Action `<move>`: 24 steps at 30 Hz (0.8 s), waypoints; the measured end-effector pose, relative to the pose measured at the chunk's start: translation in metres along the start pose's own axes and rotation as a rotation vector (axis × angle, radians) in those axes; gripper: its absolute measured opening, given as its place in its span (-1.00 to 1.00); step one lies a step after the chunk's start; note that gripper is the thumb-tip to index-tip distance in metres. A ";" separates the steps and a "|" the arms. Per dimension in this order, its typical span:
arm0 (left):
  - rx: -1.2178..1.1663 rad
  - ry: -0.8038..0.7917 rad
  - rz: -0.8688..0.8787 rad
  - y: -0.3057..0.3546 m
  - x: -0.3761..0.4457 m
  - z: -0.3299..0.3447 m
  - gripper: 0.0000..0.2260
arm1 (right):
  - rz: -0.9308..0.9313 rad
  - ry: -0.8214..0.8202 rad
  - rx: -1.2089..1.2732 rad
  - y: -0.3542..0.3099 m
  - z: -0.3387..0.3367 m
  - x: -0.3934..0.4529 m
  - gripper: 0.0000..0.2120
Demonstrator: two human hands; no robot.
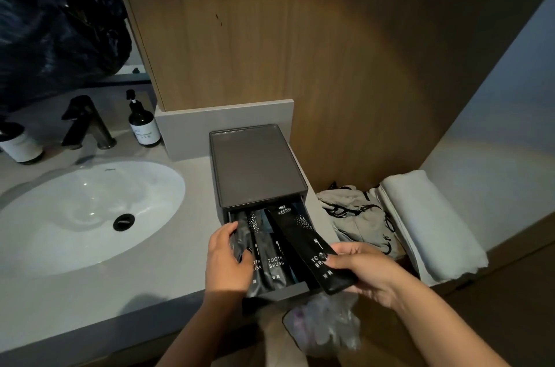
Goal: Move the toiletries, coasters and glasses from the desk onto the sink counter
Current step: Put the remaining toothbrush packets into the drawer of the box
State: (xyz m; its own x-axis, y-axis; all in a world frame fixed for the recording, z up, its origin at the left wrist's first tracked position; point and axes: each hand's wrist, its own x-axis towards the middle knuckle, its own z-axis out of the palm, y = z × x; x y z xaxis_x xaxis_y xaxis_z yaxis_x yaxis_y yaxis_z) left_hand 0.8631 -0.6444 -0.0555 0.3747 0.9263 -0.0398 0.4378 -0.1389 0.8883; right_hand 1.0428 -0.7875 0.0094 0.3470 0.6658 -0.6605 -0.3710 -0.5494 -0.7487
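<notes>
I'm pinching a toothbrush sachet (312, 249) in my right hand (365, 269), angling it into the open drawer (288, 290) on the worktop (126, 285), while my left hand (229, 258) is gripping the packed sachets (244, 242) aside for room.

The wall (300, 36) behind is wood with a soft, matt grain. The counter (90, 291) looks like smooth grey stone, not shiny. The sink (60, 234) on the left is white, glossy and smooth. The tap (85, 123) is dark matt metal. The bottle (143, 122) beside it is dark and shiny with a paper label. The box (255, 165) is matt grey. The toothbrush packets (312, 249) are black and smooth with a slight shine. The towel (432, 222) on the right is soft cloth.
</notes>
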 end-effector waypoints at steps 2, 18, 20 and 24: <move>-0.034 -0.016 -0.035 -0.003 -0.001 0.000 -0.47 | -0.003 0.020 0.019 -0.003 0.014 0.013 -0.86; -0.170 -0.130 -0.150 -0.014 -0.014 -0.005 -0.45 | -0.042 0.252 -0.249 0.015 0.063 0.091 -0.74; -0.075 -0.130 -0.151 -0.013 -0.009 -0.005 -0.42 | -0.060 0.261 -0.326 0.016 0.063 0.093 -0.64; 0.205 -0.208 -0.183 -0.013 0.010 -0.001 -0.34 | -0.129 0.282 -0.433 0.019 0.062 0.095 -0.70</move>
State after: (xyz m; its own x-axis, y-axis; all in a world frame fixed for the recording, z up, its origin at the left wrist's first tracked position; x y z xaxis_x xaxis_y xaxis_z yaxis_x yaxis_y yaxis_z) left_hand 0.8602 -0.6327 -0.0670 0.4245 0.8539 -0.3013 0.6601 -0.0641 0.7485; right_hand 1.0153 -0.7026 -0.0640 0.6066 0.6131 -0.5061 0.0590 -0.6696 -0.7404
